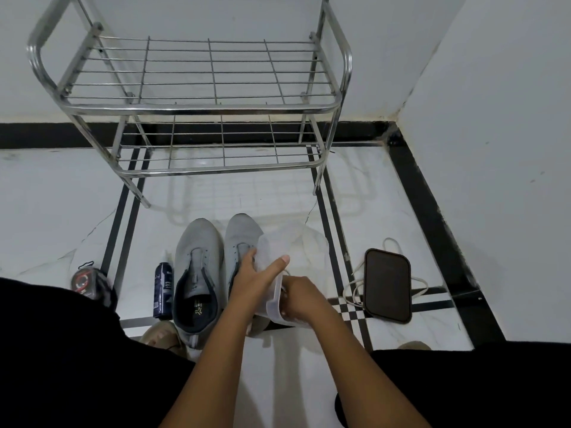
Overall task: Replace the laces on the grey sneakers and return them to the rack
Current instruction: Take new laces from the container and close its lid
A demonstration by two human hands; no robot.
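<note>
Fingers [247, 261] on clear bag [272, 251] — beside sneakers [197, 267]

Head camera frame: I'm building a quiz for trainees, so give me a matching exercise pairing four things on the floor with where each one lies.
Things:
1. dark blue spray can
2. old white laces
3. clear plastic bag
4. metal shoe rack

Places:
A. held in both hands over the right sneaker
B. against the wall, both shelves bare
C. just left of the left grey sneaker
D. under and around the dark rectangular tray

Pairs: 1-C, 2-D, 3-A, 4-B
</note>
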